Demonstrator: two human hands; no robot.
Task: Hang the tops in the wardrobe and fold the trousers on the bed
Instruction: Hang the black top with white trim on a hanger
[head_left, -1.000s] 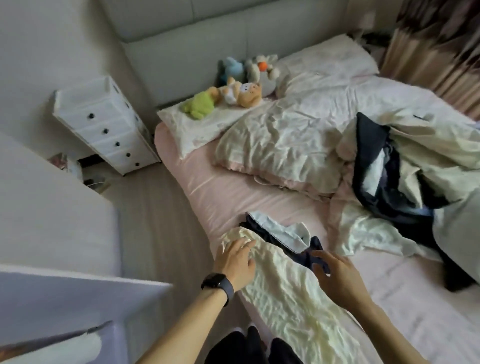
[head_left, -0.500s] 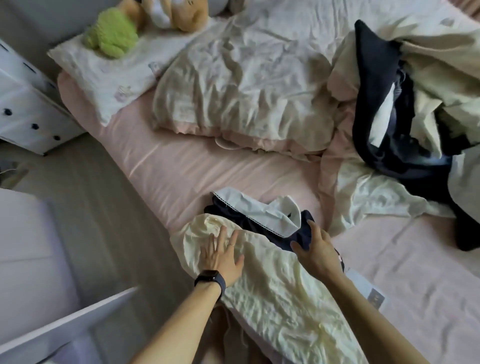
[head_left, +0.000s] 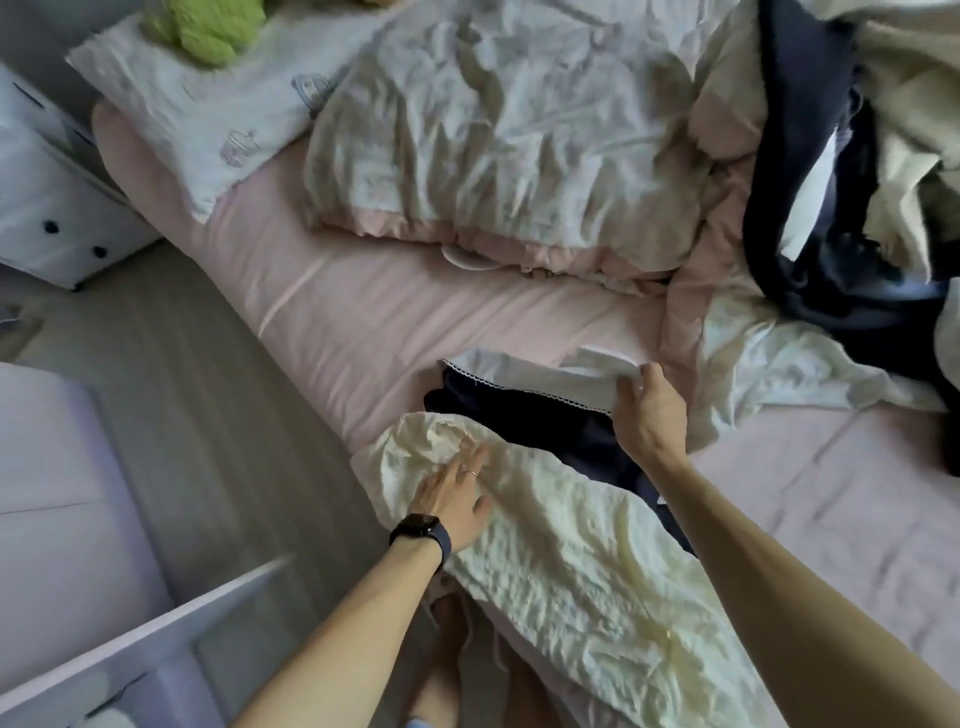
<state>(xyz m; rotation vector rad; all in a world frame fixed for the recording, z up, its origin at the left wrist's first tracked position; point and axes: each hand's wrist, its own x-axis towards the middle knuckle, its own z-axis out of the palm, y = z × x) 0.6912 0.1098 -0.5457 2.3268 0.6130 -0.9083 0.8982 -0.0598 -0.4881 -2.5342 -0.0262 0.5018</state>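
Pink sheeting is covering the bed (head_left: 363, 312), and at its near edge a cream crinkled garment (head_left: 597, 561) is lying stretched out, running from the bed's edge down toward the person's legs. The left hand (head_left: 457, 501) is resting flat on the upper end of that garment, fingers straight and slightly spread, pinching nothing; a dark watch (head_left: 421, 530) is sitting on its wrist. Just beyond, a navy top (head_left: 519, 415) is lying on the sheet, partly tucked under the cream garment. The right hand (head_left: 647, 410) is gripping the right end of the top's white collar (head_left: 540, 379), with the thumb and curled fingers closing on the cloth and lifting it a little.

Farther up the bed a rumpled duvet (head_left: 493, 130) is spreading across the middle, touching a printed pillow (head_left: 208, 119) that is carrying a green plush toy (head_left: 213, 26). A heap of dark and pale clothes (head_left: 810, 208) is piling up at the right, well apart from both hands. A white drawer unit (head_left: 47, 208) is standing on the floor beside the bed, and a white panel (head_left: 130, 649) is jutting in at lower left.
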